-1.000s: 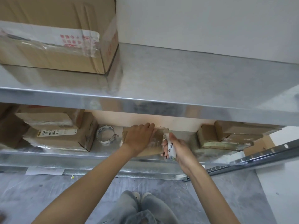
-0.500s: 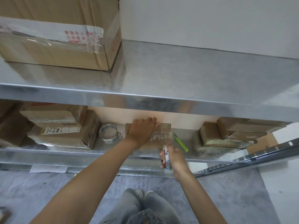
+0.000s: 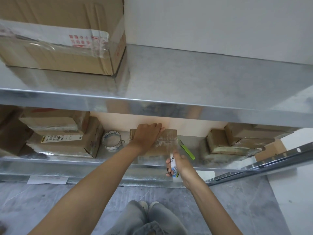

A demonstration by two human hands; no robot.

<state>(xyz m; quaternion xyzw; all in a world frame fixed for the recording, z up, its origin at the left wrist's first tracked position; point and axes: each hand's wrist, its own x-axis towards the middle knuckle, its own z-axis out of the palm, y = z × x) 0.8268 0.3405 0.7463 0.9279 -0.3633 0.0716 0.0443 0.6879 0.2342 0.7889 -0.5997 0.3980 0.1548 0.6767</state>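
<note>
A small cardboard box point(image 3: 166, 139) lies on the lower metal shelf point(image 3: 67, 162), wrapped with clear tape. My left hand point(image 3: 147, 137) rests flat on the box's top, fingers straight. My right hand point(image 3: 179, 164) grips a roll of clear tape point(image 3: 174, 168) in front of the shelf edge. A strip of tape point(image 3: 171, 146) stretches from the roll up to the box. A green utility knife point(image 3: 187, 150) lies on the shelf just right of the box.
A second tape roll point(image 3: 112, 140) stands left of the box. Stacked cardboard boxes point(image 3: 62, 134) sit at the lower shelf's left, more boxes point(image 3: 237, 141) at its right. A large taped carton point(image 3: 62, 36) stands on the upper shelf point(image 3: 186, 82). A metal rail point(image 3: 264, 163) leans at right.
My right hand has drawn the tape roll back from the box toward me, pulling out a strip and uncovering the green knife. My left hand stays on the box.
</note>
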